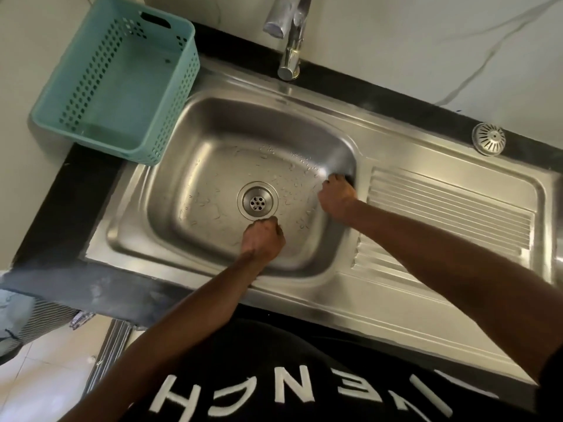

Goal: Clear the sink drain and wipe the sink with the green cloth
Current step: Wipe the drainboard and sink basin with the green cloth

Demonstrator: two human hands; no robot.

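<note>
The steel sink basin [213,141] is wet, with water drops around the open drain [257,201]. Its round strainer cap [488,138] lies on the counter at the back right. My left hand [263,239] is curled into a fist just in front of the drain, touching the basin floor, and nothing shows in it. My right hand [336,196] rests against the basin's right wall with its fingers curled down; I see nothing held in it. No green cloth is in view.
A teal plastic basket [115,77] stands empty at the sink's back left corner. The chrome tap [289,32] rises behind the basin. The ribbed draining board [451,214] lies to the right. A black counter edge [76,190] frames the sink.
</note>
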